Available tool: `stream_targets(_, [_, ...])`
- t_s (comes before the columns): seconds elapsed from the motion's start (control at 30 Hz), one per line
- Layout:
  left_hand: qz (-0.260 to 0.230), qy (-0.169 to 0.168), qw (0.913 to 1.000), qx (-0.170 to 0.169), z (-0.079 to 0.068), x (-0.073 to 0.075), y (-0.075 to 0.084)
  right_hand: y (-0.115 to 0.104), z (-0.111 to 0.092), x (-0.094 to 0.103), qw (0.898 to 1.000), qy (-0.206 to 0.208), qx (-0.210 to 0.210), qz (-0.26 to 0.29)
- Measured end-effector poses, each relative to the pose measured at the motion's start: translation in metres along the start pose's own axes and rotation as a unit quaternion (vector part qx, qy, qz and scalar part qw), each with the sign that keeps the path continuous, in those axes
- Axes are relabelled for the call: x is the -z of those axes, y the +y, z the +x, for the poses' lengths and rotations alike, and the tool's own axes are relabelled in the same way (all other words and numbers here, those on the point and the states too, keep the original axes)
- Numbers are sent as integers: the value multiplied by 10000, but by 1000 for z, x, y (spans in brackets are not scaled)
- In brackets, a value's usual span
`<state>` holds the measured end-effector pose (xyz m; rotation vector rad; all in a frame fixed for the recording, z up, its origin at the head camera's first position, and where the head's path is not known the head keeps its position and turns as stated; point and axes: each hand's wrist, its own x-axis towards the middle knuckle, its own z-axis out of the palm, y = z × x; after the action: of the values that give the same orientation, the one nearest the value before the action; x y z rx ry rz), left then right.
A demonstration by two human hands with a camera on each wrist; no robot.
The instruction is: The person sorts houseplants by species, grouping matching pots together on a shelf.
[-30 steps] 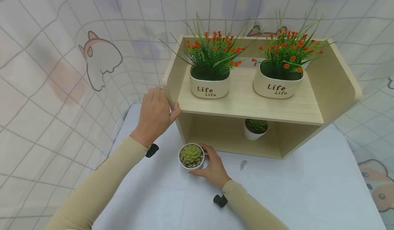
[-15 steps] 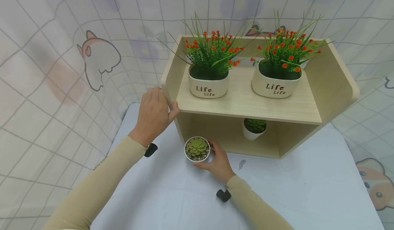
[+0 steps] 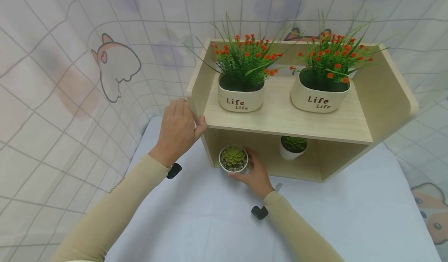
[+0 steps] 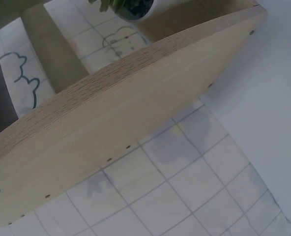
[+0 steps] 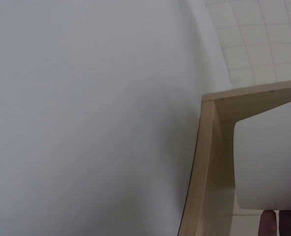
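In the head view my right hand (image 3: 258, 176) holds a small white pot with a green succulent (image 3: 233, 159), fingers and thumb around its right side. The pot is at the front left of the lower compartment of a wooden shelf (image 3: 266, 127). In the right wrist view the white pot (image 5: 271, 157) hangs by the shelf's edge (image 5: 199, 172), with fingertips (image 5: 268, 223) against it. My left hand (image 3: 176, 133) grips the shelf's left side panel, thumb at its front edge. The left wrist view shows this panel's outer face (image 4: 130, 103), but not the hand.
A second potted succulent (image 3: 293, 148) stands inside the lower compartment, to the right. Two cream pots marked "Life" (image 3: 240, 98) (image 3: 320, 96), with grass and red flowers, stand on the upper level. White cloth (image 3: 217, 223) covers the table; a patterned curtain hangs behind.
My right hand has carried the potted succulent right and away from me, from in front of the shelf to the lower compartment's opening. My left hand keeps its place on the side panel.
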<state>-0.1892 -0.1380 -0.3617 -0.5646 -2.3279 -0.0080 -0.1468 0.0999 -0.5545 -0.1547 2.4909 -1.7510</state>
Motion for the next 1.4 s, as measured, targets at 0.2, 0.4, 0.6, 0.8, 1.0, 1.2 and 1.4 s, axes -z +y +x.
stream_targets(0.2, [88,51,9999,-66,-1,1,1,3,8,7,9998,79,198,-66])
stream_targets(0.4, [95,67,9999,-46,-3,1,2,8,18,14,9990,246,349,-120])
stream_targets(0.6, [117,50,9999,-53,-4,3,4,18,29,18,9988,330,327,-150])
stream_targets(0.8, [161,5,9998,-132,-4,4,5,26,38,22,9985,419,334,-74])
stream_targets(1.0, [82,0,9999,-110,-6,5,8,31,43,26,9983,518,271,-73])
stream_targets(1.2, [57,25,9999,-137,-6,5,9,36,48,30,9981,602,82,-78])
stream_targets(1.4, [123,-8,9998,-158,-6,3,11,39,47,33,9975,679,-52,-181])
